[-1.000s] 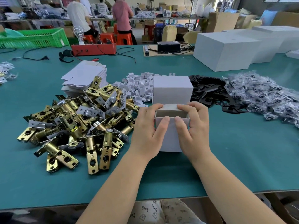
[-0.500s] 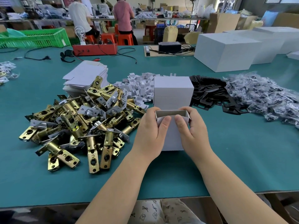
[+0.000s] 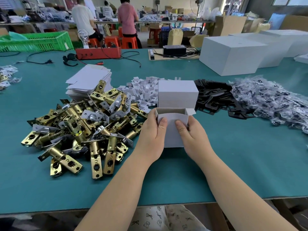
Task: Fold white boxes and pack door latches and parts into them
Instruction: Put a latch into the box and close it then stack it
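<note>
Box: small white cardboard box, top open, upright near the surface's front edge.
Left hand: my fingers curl round its left side.
Right hand: my fingers grip its right side.

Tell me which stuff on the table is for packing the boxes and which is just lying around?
For the job:
- small white box, held by left hand and right hand
- brass door latches
- flat box blanks
- black plates
- bagged parts

Just lying around:
- green crate
- red case
- black cable

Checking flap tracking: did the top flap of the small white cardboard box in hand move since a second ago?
Yes. The small white cardboard box had its flap folded over; now it's open, below the closed white box.
</note>
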`<act>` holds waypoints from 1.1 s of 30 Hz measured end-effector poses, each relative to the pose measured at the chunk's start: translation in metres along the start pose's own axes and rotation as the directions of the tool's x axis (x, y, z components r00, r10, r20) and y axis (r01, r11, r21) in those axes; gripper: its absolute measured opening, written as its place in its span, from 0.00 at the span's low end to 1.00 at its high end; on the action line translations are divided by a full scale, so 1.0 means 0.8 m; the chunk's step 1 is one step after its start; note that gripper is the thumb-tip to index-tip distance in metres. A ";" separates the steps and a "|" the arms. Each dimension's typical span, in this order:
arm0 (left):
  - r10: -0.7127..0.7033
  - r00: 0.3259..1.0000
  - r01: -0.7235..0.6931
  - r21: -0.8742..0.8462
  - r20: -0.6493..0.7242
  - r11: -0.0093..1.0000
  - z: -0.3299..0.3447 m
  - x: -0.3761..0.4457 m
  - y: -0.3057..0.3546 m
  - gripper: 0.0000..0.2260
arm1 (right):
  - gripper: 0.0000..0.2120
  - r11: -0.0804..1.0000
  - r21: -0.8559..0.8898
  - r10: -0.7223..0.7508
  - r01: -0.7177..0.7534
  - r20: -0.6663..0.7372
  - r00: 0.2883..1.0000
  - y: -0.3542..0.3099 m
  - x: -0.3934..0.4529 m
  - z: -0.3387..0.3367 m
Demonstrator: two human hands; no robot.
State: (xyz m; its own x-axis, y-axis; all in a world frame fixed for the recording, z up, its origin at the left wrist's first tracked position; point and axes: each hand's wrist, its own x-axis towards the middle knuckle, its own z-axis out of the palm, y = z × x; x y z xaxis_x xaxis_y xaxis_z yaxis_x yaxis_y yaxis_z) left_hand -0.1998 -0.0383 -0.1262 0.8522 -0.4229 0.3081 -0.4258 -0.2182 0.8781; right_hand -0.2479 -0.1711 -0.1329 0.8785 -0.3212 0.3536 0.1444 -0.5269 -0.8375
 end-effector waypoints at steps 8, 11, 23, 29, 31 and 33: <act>-0.041 0.999 0.037 -0.136 -0.030 0.990 -0.002 0.002 0.000 0.32 | 0.07 0.996 0.089 0.029 -0.023 -0.058 0.998 -0.005 -0.001 -0.005; -0.117 0.981 0.095 -0.139 -0.156 0.986 -0.015 0.018 0.009 0.25 | 0.03 0.970 0.212 0.129 -0.118 -0.041 0.991 -0.001 0.000 -0.007; -0.146 0.963 -0.227 0.974 0.225 0.001 -0.047 0.111 -0.007 0.15 | 0.13 0.863 0.481 0.218 -0.154 -0.080 0.973 -0.002 0.001 -0.015; -0.184 0.942 -0.297 0.952 0.280 -0.074 -0.053 0.124 -0.011 0.16 | 0.12 0.897 0.432 0.129 -0.090 -0.060 0.990 -0.002 0.000 -0.015; -0.191 0.940 -0.301 0.951 0.283 -0.075 -0.054 0.127 -0.007 0.15 | 0.12 0.893 0.437 0.129 -0.105 -0.025 0.991 -0.001 0.001 -0.014; -0.166 0.954 -0.260 0.965 0.251 -0.033 -0.054 0.127 0.001 0.16 | 0.12 0.891 0.436 0.138 -0.130 0.012 0.990 0.000 0.003 -0.014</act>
State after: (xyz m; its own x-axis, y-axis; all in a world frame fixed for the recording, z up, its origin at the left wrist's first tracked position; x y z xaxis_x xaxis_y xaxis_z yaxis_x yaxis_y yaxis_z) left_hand -0.1003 -0.0437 -0.0784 0.8068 -0.5882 0.0564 -0.5011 -0.7316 -0.4622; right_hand -0.2507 -0.1804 -0.1276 0.8956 -0.3810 0.2295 0.2132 -0.0851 -0.9733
